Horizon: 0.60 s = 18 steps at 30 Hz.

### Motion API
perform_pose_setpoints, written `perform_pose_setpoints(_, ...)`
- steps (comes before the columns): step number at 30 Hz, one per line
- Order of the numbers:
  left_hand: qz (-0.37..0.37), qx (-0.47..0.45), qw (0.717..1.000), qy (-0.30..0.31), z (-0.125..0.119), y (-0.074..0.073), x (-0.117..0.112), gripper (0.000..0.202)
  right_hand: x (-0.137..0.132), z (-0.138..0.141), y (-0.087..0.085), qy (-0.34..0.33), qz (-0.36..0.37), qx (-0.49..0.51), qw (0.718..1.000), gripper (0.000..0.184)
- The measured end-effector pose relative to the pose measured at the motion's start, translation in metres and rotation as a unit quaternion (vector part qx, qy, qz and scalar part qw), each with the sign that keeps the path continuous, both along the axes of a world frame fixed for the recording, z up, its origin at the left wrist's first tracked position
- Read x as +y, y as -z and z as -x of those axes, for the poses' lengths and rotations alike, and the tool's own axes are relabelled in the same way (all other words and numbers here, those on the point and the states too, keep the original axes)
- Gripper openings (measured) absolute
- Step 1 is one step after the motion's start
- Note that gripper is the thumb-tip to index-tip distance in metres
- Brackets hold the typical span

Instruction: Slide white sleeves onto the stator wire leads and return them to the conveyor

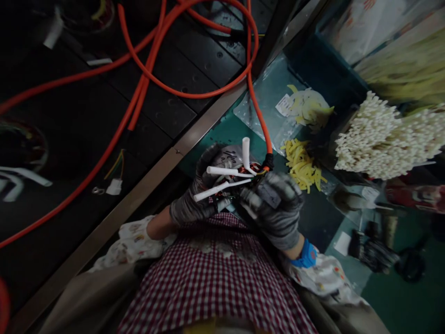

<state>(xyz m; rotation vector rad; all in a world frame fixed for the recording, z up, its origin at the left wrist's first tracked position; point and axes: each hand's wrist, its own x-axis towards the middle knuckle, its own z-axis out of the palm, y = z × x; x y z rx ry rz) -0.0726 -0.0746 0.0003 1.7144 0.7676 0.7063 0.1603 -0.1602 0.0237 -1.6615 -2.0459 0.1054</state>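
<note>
My left hand (194,199), in a grey striped glove, curls around the side of a motor stator (227,157) with handwriting on its pale surface and copper windings. My right hand (276,208), gloved alike, is closed at the thin coloured wires (259,172) beside the black-taped end (268,161) of an orange cable (259,113). What its fingertips grip is partly hidden. Three white sleeves (222,171) stick out over the stator, two toward the left and one upward. The stator sits close against a checked apron (215,278).
Loops of orange cable cross the dark slatted surface (167,106) behind a metal rail (135,199). A white connector (114,187) lies there. On the right are yellow strips (304,164), a bundle of white sleeves (375,134), a blue bin (323,65) and a red-handled tool (413,197).
</note>
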Motion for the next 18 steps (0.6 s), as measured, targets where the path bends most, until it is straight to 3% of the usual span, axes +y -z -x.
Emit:
perform_pose_setpoints(2,-0.050,-0.012,0.999,-0.019,0.000,0.001,0.001,0.075,0.008,-0.002,0.005,0.028,0.012,-0.012,0.999,0.019)
perform_pose_setpoints(7,-0.210,0.023,0.977,-0.004,0.003,0.008,0.006,0.098,0.029,-0.003,0.027,-0.034,0.004,0.050,0.998,0.056)
perform_pose_setpoints(13,-0.226,0.048,0.973,-0.016,0.003,0.011,-0.001,0.097,0.039,-0.012,0.040,-0.015,-0.001,0.110,0.994,0.085)
perform_pose_setpoints(18,-0.240,0.078,0.968,-0.001,0.003,0.005,-0.004,0.095,0.037,-0.016,0.040,-0.032,0.006,0.143,0.989,0.086)
